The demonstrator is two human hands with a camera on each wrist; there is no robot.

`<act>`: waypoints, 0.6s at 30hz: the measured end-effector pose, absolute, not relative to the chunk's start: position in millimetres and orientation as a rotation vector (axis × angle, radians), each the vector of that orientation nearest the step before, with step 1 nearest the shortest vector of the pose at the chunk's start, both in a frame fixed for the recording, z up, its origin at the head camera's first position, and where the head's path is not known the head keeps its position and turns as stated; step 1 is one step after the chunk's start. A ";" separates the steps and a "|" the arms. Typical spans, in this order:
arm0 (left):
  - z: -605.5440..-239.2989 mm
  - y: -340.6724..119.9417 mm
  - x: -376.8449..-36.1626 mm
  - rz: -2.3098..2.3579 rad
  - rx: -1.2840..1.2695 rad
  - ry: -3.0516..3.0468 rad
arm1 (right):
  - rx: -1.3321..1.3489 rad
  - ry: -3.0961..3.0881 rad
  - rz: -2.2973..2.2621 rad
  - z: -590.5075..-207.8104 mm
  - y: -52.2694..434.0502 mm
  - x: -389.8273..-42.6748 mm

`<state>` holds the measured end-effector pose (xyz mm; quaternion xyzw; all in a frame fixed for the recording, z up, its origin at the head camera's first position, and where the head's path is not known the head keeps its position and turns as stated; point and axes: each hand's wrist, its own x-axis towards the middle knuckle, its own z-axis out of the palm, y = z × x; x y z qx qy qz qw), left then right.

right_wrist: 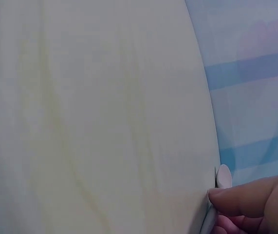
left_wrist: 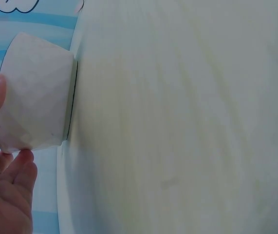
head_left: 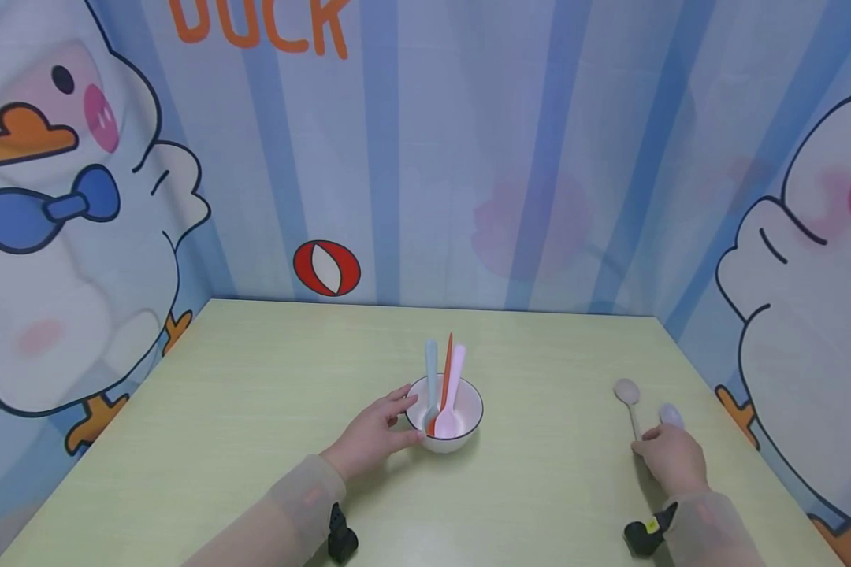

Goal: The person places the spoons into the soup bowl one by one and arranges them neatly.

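From the head view we see our left hand [head_left: 372, 435] cupping the near-left side of a white bowl [head_left: 445, 415] at mid-table, fingers curved against its wall; three spoons, blue [head_left: 431, 376], orange [head_left: 446, 370] and pink [head_left: 454, 386], lean inside it, handles pointing away from that grip. Our right hand [head_left: 670, 459] pinches the handle of a beige spoon [head_left: 628, 398] lying well off to the right, its head beyond the fingers, with a pale lilac spoon [head_left: 670, 414] just beside them. In the left wrist view the bowl [left_wrist: 34, 95] looks faceted and rigid, probably ceramic, so breakable and smooth; holding it low on the wall seems safest. In the right wrist view the thumb [right_wrist: 246, 197] presses on the thin spoon [right_wrist: 216, 195]; we judge it light, stiff and apt to slip.
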<state>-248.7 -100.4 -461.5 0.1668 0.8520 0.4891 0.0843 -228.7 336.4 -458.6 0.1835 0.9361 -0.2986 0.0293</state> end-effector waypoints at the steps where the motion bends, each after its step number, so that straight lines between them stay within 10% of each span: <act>1: -461.5 -100.5 -248.6 1.461 0.497 2.541 | 0.559 2.886 -0.913 -457.4 336.6 -228.4; 18: -461.2 -100.2 -248.5 1.472 0.485 2.528 | 0.478 2.819 -0.831 -453.7 341.3 -233.8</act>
